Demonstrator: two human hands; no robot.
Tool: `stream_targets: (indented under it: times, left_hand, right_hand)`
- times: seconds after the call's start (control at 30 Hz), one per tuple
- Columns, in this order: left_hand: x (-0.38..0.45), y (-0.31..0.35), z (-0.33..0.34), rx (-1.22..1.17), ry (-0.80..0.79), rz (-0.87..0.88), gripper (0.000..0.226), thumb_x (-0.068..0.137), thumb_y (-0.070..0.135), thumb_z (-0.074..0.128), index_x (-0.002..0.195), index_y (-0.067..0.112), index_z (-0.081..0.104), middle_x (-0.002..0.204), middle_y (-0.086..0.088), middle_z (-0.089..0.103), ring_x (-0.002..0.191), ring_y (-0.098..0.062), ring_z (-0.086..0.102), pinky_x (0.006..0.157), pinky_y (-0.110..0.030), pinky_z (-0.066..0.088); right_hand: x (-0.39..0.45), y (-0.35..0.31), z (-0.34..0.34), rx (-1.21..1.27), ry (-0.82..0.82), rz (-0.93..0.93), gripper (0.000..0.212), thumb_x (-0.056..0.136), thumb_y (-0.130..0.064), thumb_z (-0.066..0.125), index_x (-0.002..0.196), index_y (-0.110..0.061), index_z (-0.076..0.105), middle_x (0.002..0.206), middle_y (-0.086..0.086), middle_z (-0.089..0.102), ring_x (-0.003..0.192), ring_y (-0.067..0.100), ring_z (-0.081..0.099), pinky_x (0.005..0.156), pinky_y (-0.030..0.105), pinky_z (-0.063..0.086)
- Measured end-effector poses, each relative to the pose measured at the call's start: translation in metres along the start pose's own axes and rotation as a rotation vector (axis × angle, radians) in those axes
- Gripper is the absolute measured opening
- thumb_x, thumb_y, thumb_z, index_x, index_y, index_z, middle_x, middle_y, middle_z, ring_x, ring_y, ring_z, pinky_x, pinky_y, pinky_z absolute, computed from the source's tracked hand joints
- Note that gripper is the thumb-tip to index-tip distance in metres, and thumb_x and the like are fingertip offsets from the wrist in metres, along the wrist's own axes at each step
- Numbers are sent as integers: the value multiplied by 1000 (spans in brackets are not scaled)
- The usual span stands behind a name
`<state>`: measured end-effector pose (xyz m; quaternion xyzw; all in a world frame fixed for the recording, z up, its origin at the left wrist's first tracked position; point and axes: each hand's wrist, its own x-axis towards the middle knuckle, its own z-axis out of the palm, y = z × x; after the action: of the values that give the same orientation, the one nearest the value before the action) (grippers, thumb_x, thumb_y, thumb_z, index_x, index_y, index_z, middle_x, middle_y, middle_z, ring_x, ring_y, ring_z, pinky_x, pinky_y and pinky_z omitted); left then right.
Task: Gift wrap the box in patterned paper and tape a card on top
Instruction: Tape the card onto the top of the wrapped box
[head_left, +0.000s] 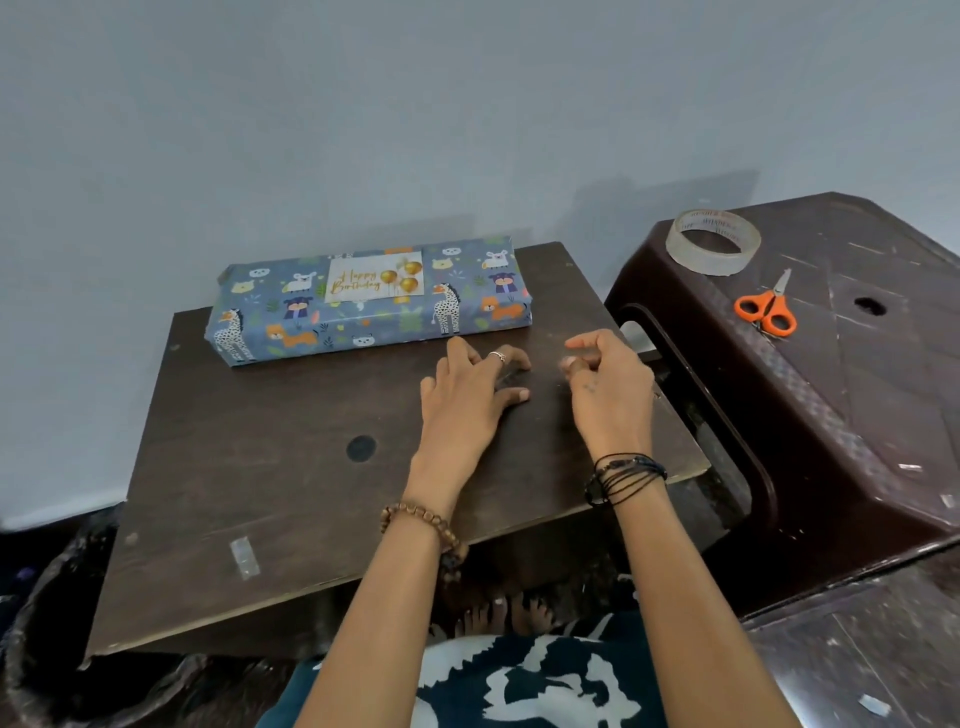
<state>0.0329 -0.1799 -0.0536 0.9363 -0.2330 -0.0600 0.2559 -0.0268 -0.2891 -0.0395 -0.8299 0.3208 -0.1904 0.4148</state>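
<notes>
The wrapped box (369, 304), card (374, 277) on top, lies upper centre, just beyond the left hand (470, 400), whose spread fingers rest on the board (249, 467). The right hand (608, 389) is curled; whether it pinches anything, I cannot tell.

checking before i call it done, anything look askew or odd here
The card sits a little tilted on the box, not square with its edges. A stray strip of tape is stuck to the board near the front edge. The wrap itself looks neat, with no tears showing.
</notes>
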Motion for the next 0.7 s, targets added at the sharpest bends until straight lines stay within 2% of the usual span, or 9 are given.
stream_targets:
  times: [0.17,0.33,0.5,0.7]
  left_hand:
    - [-1,-2,1,8,5,15,27,87,41,57,113,35,52,99,3,29,102,-19,42,80,-30,25]
    - [1,-3,0,32,6,22,33,88,43,55,119,36,50,100,3,28,103,-20,42,80,-30,26]
    - [0,-3,1,30,0,25,31,88,42,56,118,35,50,100,3,28,102,-20,42,80,-30,26]
    - [1,-3,1,59,-6,29,37,89,42,54,124,38,47,100,2,27,102,-20,41,80,-31,26]
  right_hand:
    - [-1,-4,4,-27,-8,30,20,93,-11,52,110,-17,59,98,1,66,93,15,60,81,28,46]
    - [-1,-8,7,-76,-23,46,21,93,-12,50,111,-18,59,105,2,66,99,17,58,76,21,36]
    - [-5,-13,10,-111,-37,41,25,92,-9,51,114,-19,58,110,3,65,102,18,58,82,27,42]
    - [-5,-15,9,-113,-39,61,25,92,-10,51,115,-18,58,112,3,64,104,18,58,84,28,43]
